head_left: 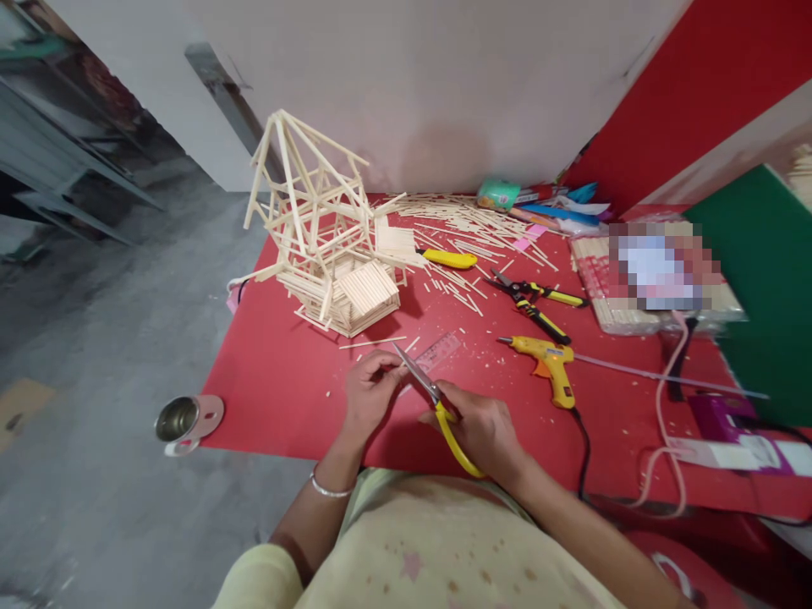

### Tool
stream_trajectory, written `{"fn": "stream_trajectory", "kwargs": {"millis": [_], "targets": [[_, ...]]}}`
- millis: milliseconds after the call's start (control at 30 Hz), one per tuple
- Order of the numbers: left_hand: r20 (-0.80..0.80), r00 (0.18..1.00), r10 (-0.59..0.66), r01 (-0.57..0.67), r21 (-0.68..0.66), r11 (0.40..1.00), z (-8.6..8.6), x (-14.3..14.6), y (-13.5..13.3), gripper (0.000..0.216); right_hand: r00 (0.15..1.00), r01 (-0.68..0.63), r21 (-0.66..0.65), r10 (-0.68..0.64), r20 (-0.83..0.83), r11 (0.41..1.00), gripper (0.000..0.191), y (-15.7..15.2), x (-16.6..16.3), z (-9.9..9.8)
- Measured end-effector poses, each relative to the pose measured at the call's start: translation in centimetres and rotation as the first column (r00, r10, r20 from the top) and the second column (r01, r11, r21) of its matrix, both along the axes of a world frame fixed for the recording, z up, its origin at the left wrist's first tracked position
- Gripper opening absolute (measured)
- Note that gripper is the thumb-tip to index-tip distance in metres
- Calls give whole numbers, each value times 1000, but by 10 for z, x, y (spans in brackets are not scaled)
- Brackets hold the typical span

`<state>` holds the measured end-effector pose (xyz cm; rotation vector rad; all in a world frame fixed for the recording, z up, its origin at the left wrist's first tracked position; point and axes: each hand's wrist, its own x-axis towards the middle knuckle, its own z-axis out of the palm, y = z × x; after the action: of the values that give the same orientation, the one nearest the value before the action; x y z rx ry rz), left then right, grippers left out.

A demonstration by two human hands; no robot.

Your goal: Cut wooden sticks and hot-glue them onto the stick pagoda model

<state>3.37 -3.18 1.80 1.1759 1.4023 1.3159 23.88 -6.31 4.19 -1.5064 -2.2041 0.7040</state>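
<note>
My right hand (483, 430) is closed around the yellow handles of a pair of scissors (426, 390), whose blades point up and left. My left hand (371, 391) is curled in a pinch right at the blade tips; what it pinches is too small to make out. Both hands hover over the near edge of the red table (279, 381). Just beyond the blades lies a clear ruler (439, 351). A stick-built house frame (323, 233) stands at the back left of the table.
A yellow glue gun (549, 359) with its black cord lies right of my hands. Yellow-handled snips (536, 303), a yellow utility knife (449, 258) and several loose sticks (457, 220) lie behind. A stick bundle (653, 292), green board (767, 279) and metal tin (178, 419) are nearby.
</note>
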Motion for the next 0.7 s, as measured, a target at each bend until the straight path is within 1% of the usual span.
{"fn": "stream_trajectory", "kwargs": {"millis": [67,133,167,200,267,367,467,600,700], "targets": [[136,989,61,-53,-65,996,-2,1,0,15,997,54,51,-57,51,997,28,1,4,-3],[323,938,125,-82,-142,986,-3,2,2,23,976,133,104,-148,157,986,33,3,12,-7],[408,902,139,-76,-166,983,-2,1,3,25,957,159,124,-184,223,980,37,3,16,-9],[476,868,139,-61,-175,983,-2,1,4,28,937,166,136,-199,287,977,39,3,21,-11],[562,818,119,-19,-180,984,1,-2,6,31,908,120,135,-164,387,984,43,0,31,-15],[603,787,128,12,-222,975,5,-5,7,32,891,4,120,-58,449,993,44,-9,41,-21],[608,779,156,10,-260,965,6,-7,8,31,891,-62,116,2,453,991,40,-16,46,-23],[609,776,167,3,-268,963,6,-7,9,30,899,-118,144,44,437,983,38,-15,47,-18],[603,779,171,-11,-258,966,5,-6,9,30,890,-158,141,79,449,977,41,-12,46,-14]]}}
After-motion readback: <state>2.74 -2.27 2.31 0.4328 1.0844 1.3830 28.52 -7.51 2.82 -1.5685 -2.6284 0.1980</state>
